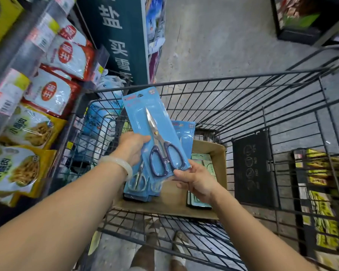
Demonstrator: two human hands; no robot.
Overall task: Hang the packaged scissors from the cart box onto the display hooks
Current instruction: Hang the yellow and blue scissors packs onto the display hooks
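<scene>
Supermarket shelving of glossy snack bags (47, 94) is seen left of a black wire cart (243, 94). Above its cardboard box (209, 153), a flat blue carded pack of steel scissors (159, 137) is gripped along its edge by the left hand (132, 147) and pinched at the corner by the right hand (194, 180), probably so it can be lifted out. More packs (139, 180) are left lying inside the box.

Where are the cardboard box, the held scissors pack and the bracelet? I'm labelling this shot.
cardboard box (209, 151): head view, far right wall.
scissors pack (137, 114): head view, blue card beside the blades.
bracelet (116, 162): head view, band on left wrist.
</scene>
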